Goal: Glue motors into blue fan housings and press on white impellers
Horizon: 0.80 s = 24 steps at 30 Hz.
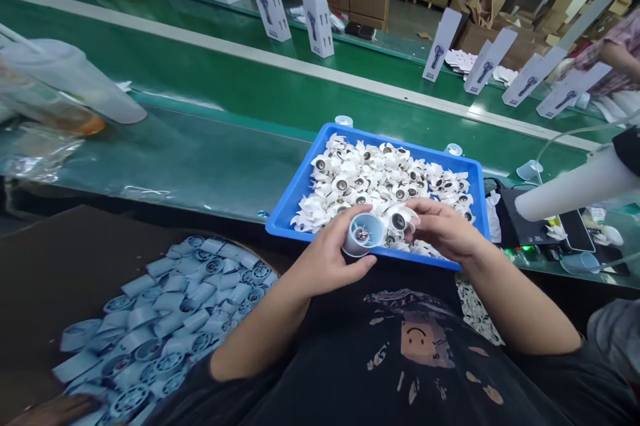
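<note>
My left hand (325,259) is wrapped round a light blue cylindrical fan housing (354,249), its open end facing up so the small motor inside shows. Pinched in my right hand (445,229) is a white fan blade (401,221) with a dark round hub, held just right of the housing and apart from it. Both hands are over the near edge of a blue tray (295,193), which is heaped with white fan blades (350,173). To the left lies a pile of light blue housings (175,319).
A green conveyor (215,66) runs behind the tray, with several white printed boxes (320,19) standing along it. A plastic cup (85,73) is at the left. A white tube (575,186) juts in from the right above a black device (525,219). Another person (617,53) is at far right.
</note>
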Each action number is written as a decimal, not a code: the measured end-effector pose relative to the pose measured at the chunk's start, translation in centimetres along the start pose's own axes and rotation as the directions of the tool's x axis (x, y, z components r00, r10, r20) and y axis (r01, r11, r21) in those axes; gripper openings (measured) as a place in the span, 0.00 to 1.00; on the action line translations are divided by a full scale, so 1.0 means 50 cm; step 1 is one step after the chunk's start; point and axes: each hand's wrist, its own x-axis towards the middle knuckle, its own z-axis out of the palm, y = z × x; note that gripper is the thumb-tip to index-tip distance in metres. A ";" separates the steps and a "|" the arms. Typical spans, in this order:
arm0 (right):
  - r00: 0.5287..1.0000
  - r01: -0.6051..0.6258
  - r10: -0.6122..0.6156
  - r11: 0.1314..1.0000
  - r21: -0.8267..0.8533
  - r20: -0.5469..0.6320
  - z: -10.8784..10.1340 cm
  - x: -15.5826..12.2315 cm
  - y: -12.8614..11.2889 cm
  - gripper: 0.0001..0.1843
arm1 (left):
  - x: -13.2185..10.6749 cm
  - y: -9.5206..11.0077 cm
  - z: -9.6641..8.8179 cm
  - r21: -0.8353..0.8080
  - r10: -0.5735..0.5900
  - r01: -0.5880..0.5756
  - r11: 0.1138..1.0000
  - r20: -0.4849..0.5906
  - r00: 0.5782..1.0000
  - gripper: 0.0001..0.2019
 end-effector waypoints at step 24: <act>0.901 0.247 -0.360 0.886 -0.393 -0.244 0.024 -0.092 -0.040 0.05 | 0.027 0.064 0.086 0.393 0.456 -0.385 0.835 -0.103 0.884 0.22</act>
